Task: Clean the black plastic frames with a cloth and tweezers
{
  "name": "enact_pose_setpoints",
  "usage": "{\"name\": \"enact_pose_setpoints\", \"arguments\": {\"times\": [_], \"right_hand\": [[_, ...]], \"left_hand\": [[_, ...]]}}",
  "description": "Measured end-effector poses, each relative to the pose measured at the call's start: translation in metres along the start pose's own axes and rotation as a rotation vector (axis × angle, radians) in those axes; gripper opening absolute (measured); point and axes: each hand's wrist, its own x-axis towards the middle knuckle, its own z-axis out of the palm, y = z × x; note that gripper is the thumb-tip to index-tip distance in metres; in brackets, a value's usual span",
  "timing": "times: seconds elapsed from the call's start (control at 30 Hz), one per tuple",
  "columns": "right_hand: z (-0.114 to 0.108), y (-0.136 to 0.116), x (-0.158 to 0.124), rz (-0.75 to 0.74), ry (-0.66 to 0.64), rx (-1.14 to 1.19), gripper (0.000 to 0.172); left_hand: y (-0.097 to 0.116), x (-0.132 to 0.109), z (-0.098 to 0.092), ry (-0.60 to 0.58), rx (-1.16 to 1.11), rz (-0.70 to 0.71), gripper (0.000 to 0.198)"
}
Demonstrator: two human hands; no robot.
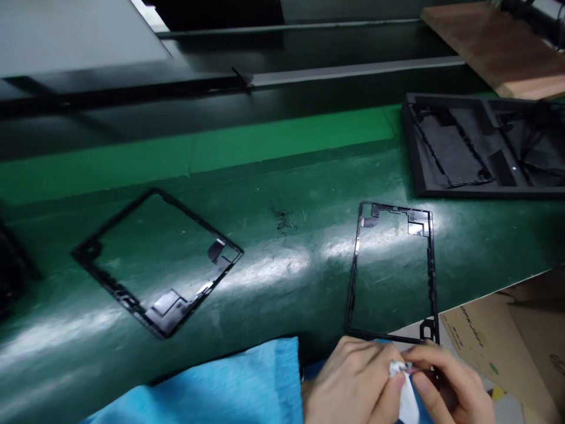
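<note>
At the lower right, my left hand [359, 380] is closed, its thumb and fingers pinching a crumpled white tissue-like piece [408, 400]. Right beside it, the fingers of my right hand [459, 383] are bent together against the same spot, around a thin pinkish bit too small to name. Both hands are at the bottom edge of a thin black rectangular frame [353, 271], which has shiny dark patches in its upper corners. Whether the fingers touch this frame I cannot tell. A similar black frame [117, 221] lies turned at an angle on the green tabletop [273, 306] to the left.
A black compartmented tray [410, 159] at the right holds further black frames [470, 144]. Behind it is a wooden board [498, 47]. Small dark scraps [285, 219] lie mid-table. Cardboard [489, 335] stands below the table's right edge. A dark object [13, 271] is at far left.
</note>
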Motion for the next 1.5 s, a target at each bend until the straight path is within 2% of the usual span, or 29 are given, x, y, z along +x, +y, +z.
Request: {"name": "enact_pose_setpoints", "arguments": {"times": [0.1,0.2,0.27,0.33,0.4,0.47,0.6,0.73,0.87,0.97,1.07,1.17,1.27,1.33,1.43,1.5], "right_hand": [[0.001,-0.009,0.006,0.054,-0.039,0.03,0.021],[-0.005,-0.016,0.012,0.037,-0.041,0.032,0.023],[-0.011,-0.019,0.015,0.101,-0.036,0.107,0.02],[-0.015,-0.02,0.019,0.154,-0.062,0.237,0.026],[-0.016,-0.019,0.022,0.173,-0.088,0.323,0.029],[-0.015,-0.016,0.025,0.191,-0.083,0.328,0.028],[-0.006,-0.008,0.029,0.196,-0.062,0.305,0.032],[0.003,-0.006,0.034,0.178,-0.062,0.327,0.046],[0.003,-0.011,0.04,0.2,-0.063,0.319,0.031],[-0.001,-0.013,0.041,0.251,-0.156,0.381,0.044],[-0.005,-0.013,0.041,0.337,-0.33,0.512,0.049],[-0.006,-0.015,0.044,0.387,-0.534,0.611,0.051],[-0.007,-0.02,0.044,0.386,-0.656,0.592,0.053],[-0.009,-0.022,0.038,0.319,-0.631,0.452,0.049],[-0.011,-0.018,0.021,0.139,-0.427,0.253,0.034],[-0.011,-0.013,0.012,0.041,-0.292,0.175,0.037]], "left_hand": [[-0.004,0.006,-0.002,-0.08,0.019,-0.024,0.049],[0.001,0.011,-0.017,-0.138,0.038,-0.037,0.043],[0.007,0.015,-0.029,-0.121,0.086,-0.022,0.044],[0.011,0.019,-0.038,-0.043,0.117,0.014,0.046],[0.012,0.024,-0.044,0.047,0.097,0.066,0.047],[0.011,0.029,-0.048,0.079,0.053,0.114,0.046],[0.007,0.039,-0.05,-0.035,0.0,0.102,0.031],[0.004,0.039,-0.053,-0.07,0.062,0.102,0.018],[0.004,0.041,-0.062,-0.047,0.249,0.166,0.018],[0.006,0.047,-0.07,0.029,0.373,0.282,0.016],[0.008,0.055,-0.077,0.08,0.379,0.331,0.015],[0.008,0.057,-0.08,0.048,0.318,0.335,0.017],[0.008,0.056,-0.08,-0.001,0.257,0.352,0.021],[0.007,0.055,-0.078,-0.031,0.223,0.305,0.026],[0.005,0.055,-0.077,-0.059,0.197,0.184,0.031],[0.003,0.056,-0.076,-0.088,0.178,0.137,0.033]]}}
